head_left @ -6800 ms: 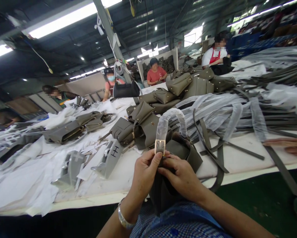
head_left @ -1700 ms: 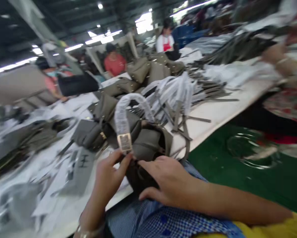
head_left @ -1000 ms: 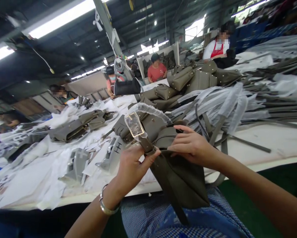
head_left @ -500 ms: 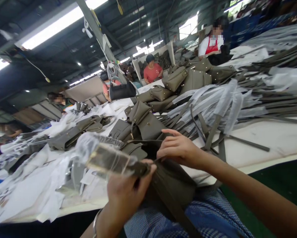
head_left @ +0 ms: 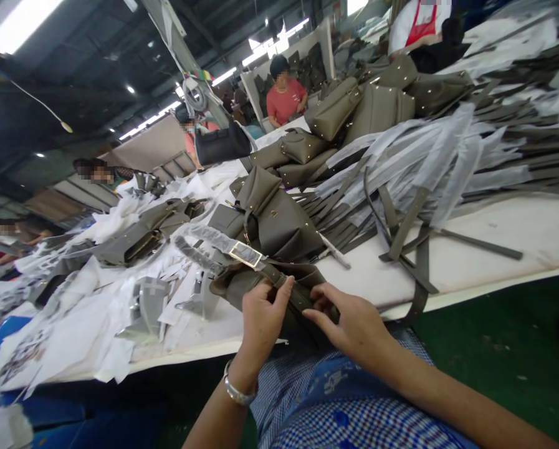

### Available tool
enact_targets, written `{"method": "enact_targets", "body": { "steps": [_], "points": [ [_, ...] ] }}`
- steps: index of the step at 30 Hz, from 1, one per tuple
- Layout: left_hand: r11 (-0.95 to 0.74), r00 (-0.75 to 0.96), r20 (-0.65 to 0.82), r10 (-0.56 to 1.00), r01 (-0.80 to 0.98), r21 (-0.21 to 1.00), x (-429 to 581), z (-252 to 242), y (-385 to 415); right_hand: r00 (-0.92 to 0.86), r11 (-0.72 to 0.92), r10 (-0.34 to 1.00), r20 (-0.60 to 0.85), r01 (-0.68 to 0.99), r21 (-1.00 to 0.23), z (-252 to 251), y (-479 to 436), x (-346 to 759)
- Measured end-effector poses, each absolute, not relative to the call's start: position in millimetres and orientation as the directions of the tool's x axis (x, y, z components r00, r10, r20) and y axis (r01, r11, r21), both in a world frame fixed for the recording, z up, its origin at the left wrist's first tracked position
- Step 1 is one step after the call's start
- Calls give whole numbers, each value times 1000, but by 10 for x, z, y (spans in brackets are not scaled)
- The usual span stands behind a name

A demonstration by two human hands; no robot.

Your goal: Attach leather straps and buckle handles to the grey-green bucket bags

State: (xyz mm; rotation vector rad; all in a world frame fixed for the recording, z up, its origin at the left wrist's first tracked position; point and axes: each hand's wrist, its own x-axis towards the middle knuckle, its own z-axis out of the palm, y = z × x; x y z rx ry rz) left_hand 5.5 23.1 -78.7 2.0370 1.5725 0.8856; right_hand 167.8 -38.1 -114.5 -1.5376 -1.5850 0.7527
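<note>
An olive-grey handbag (head_left: 235, 288) rests at the table's front edge, close to my body. My left hand (head_left: 265, 308) pinches a strap (head_left: 274, 274) of it between thumb and fingers. Farther along, that strap carries a gold rectangular buckle (head_left: 246, 254) and a clear plastic wrapping (head_left: 207, 236). Just to the right, my right hand (head_left: 342, 312) has curled fingers on the bag's side, thumb and fingertips closing on the leather near the strap's lower part. The bag's lower portion is partly hidden by both hands.
More olive bags (head_left: 283, 221) lie just behind, with a heap of plastic-wrapped straps (head_left: 401, 149) to the right. Loose straps (head_left: 412, 231) hang over the table edge (head_left: 475, 287). Wrapping paper (head_left: 78, 318) covers the left. Co-workers, one in a red shirt (head_left: 286, 100), work across the table.
The buckled strap has swung away from me and now lies over the bag. My right hand has come down onto the bag's side. The view has tilted downward.
</note>
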Motion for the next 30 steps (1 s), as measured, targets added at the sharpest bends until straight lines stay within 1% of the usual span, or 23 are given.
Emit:
{"method": "enact_targets", "body": {
  "steps": [3, 7, 9, 13, 18, 21, 23, 27, 28, 30],
  "points": [
    [-283, 139, 262, 955, 692, 665, 55, -812, 207, 59, 100, 988, 140, 437, -894, -1179, -338, 1662],
    [-268, 114, 265, 958, 689, 673, 45, -827, 153, 72, 85, 992, 100, 196, -977, -1165, -338, 1629],
    [-260, 105, 261, 960, 686, 679, 54, -829, 125, 88, 57, 994, 68, 118, -991, -1161, -350, 1600],
    [-258, 123, 239, 963, 669, 697, 86, -820, 89, 124, 27, 992, 32, 43, -999, -1200, -343, 1568],
    [-236, 206, 141, 968, 572, 786, 96, -805, 110, 143, 5, 990, 3, -18, -1000, -1285, -283, 1564],
    [-184, 204, 91, 975, 503, 844, 95, -842, 157, 144, 16, 989, 18, 11, -1000, -1295, -242, 1581],
    [-130, 192, 49, 980, 438, 890, 97, -884, 186, 116, 26, 993, 36, 82, -996, -1284, -215, 1634],
    [-87, 175, 23, 984, 367, 926, 104, -950, 207, -52, 59, 998, 47, 246, -967, -1287, -130, 1878],
    [-92, 173, 30, 985, 364, 927, 104, -957, 204, -62, 62, 997, 47, 279, -958, -1308, -92, 1953],
    [-105, 166, 44, 985, 375, 921, 102, -961, 190, 35, 56, 996, 76, 389, -919, -1384, 16, 2087]
  ]
}}
